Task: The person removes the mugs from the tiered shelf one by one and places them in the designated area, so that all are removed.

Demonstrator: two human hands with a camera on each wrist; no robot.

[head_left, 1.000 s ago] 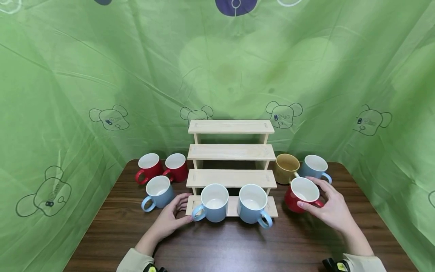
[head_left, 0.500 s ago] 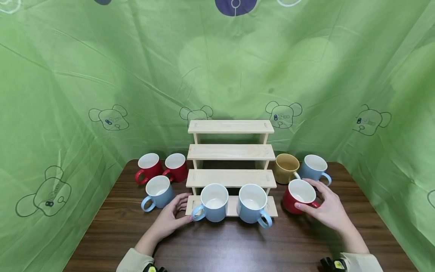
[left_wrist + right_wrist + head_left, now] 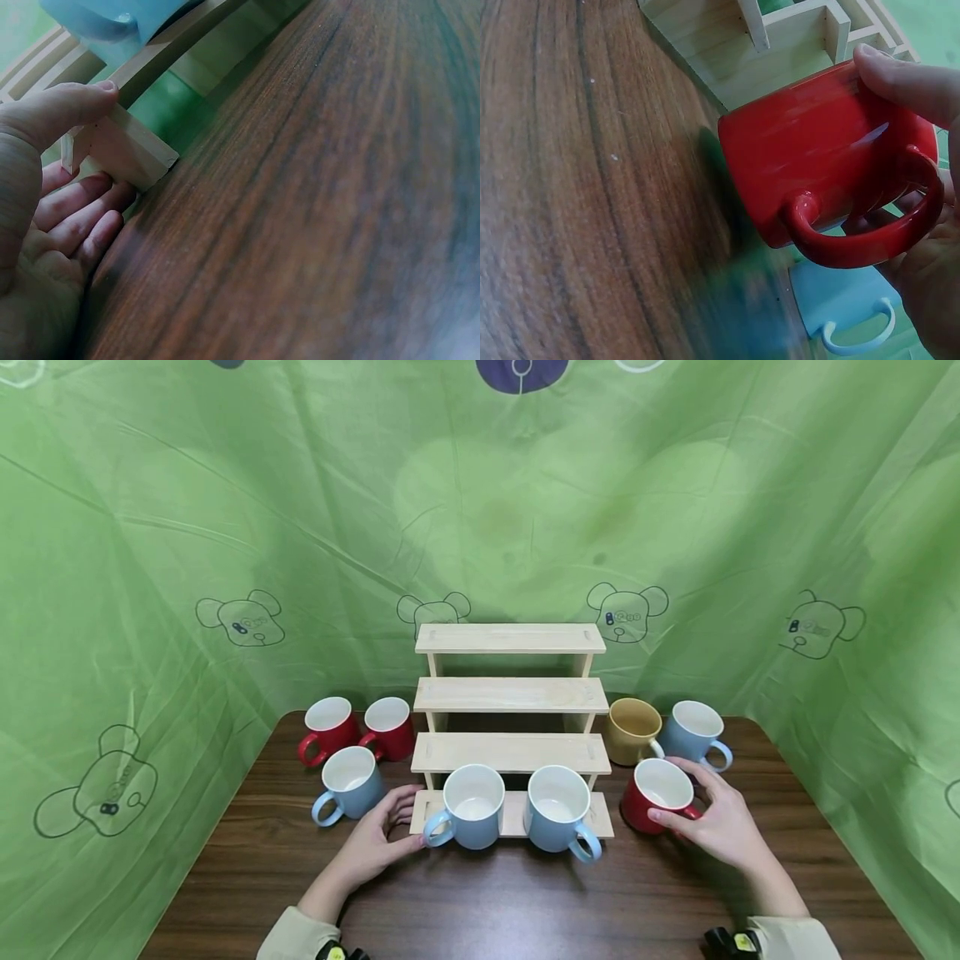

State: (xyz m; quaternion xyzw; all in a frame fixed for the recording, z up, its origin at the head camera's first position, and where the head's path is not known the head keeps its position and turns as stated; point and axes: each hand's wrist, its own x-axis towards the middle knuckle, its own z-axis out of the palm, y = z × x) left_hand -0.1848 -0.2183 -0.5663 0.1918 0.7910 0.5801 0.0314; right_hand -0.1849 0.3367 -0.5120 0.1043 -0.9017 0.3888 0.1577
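Note:
My right hand grips a red mug with a white inside, thumb on its near side and fingers round the far side. The mug's handle points toward the palm; its base looks slightly off the table in the right wrist view. My left hand holds the left end of a four-step wooden display stand. Its thumb presses the lowest board while the fingers curl by the side support. On that lowest step stand two light blue mugs, one left and one right.
Left of the stand are two red mugs, and its neighbour mug, and a blue mug. A mustard mug and another blue mug stand at the right. Green cloth hangs behind the wooden table.
My right hand has brought the red mug a little to the left and toward me, away from the mustard mug. The left hand and the stand have stayed put.

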